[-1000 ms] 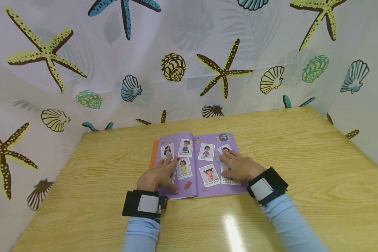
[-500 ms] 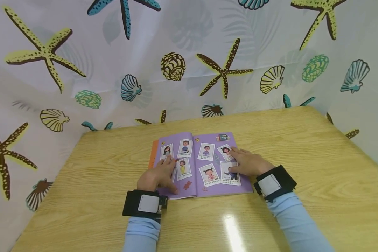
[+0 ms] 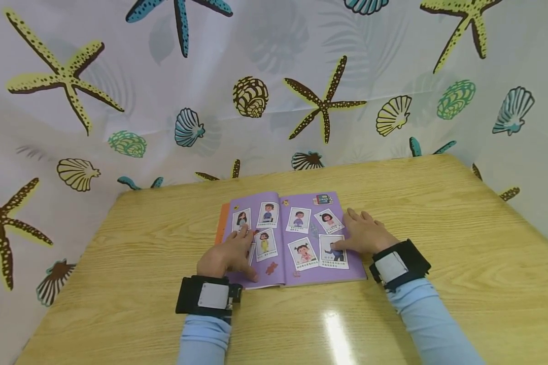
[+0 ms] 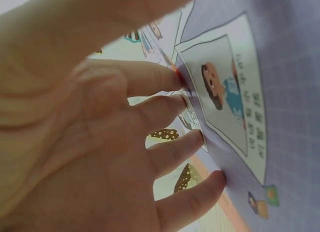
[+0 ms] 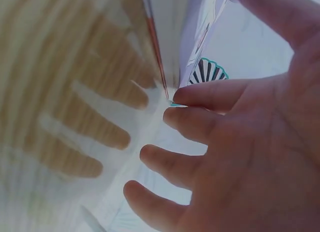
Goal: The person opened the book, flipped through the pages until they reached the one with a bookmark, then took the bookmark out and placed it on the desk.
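Note:
A picture book (image 3: 283, 253) with purple pages lies open on the wooden table, showing white-framed cartoon figures on both pages. On the left page rests my left hand (image 3: 230, 253), fingers spread; the left wrist view shows its fingertips (image 4: 216, 181) touching the page beside a framed picture (image 4: 225, 91). My right hand (image 3: 367, 233) is at the book's right edge, its thumb over the lower right picture and its other fingers beyond the edge. Seen from the right wrist, the index fingertip (image 5: 182, 95) is right at the book's edge (image 5: 170, 51), the fingers nearly straight and apart.
The wooden table (image 3: 164, 223) extends around the book. An orange strip (image 3: 221, 223) shows along the book's left side. Behind the table hangs a white curtain (image 3: 265, 56) printed with starfish and shells. Both wrists wear black straps (image 3: 399, 266).
My right hand has slid rightward off the right page to its outer edge, uncovering the pictures there. The left hand and the book stay put.

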`<state>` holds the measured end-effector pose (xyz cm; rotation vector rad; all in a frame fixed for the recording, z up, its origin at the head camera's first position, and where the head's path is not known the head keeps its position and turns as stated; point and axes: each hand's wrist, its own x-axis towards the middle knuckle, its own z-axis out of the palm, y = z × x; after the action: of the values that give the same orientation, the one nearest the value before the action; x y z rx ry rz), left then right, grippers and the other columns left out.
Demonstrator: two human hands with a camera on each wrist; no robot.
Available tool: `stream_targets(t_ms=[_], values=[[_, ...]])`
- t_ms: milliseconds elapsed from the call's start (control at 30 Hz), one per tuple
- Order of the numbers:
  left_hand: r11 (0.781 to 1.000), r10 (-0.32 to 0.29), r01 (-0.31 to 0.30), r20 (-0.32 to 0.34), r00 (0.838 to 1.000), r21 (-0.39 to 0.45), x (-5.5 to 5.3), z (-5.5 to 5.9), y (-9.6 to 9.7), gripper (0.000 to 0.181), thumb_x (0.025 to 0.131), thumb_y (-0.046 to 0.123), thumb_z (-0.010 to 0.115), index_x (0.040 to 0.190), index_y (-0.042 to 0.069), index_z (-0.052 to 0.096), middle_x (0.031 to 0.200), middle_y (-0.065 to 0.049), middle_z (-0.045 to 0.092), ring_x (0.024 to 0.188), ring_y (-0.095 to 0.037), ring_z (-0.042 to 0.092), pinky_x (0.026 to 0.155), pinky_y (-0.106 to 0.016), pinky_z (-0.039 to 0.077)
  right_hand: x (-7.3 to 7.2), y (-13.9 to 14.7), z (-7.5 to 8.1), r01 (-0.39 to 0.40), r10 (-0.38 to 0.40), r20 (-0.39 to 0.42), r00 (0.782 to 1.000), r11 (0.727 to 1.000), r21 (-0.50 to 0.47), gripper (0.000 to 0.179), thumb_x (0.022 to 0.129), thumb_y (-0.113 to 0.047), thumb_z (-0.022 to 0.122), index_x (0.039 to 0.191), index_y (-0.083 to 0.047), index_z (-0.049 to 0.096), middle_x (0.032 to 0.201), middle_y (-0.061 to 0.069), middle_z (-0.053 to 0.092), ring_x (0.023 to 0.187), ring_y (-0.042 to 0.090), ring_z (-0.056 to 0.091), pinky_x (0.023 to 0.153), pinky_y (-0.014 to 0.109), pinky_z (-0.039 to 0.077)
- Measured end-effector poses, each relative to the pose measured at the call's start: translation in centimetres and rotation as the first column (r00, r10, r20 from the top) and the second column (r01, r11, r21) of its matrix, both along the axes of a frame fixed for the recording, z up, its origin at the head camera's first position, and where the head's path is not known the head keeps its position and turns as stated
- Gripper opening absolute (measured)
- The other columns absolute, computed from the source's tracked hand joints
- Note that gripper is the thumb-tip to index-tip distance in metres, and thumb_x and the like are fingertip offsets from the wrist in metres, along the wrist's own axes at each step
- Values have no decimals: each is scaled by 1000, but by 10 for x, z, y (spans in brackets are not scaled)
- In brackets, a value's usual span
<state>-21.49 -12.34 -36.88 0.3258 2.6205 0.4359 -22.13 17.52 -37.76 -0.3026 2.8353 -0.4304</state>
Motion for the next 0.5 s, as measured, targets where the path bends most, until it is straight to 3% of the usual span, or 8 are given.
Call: stream_targets(t_ms=[267,500], values=[[1000,3,-3,1,1000,-3,1,1,1,111,74,19,93,158,-3,25,167,-22,14,151,-44,15,119,-58,20,-1,3,-4,31,-29,30,999,998,-58,93,89,-43,76,147,18,35,157,39,22,142,61,18,107,77,21],[1000,5,-5,0,1000,-4,2,1,2,110,74,19,93,158,-3,26,167,-22,14,151,-44,14,119,-57,19,-1,5,-4,2,0,24,1000,998,-67,95,90,-43,75,147,20,31,156,39,22,140,64,19,106,78,23]])
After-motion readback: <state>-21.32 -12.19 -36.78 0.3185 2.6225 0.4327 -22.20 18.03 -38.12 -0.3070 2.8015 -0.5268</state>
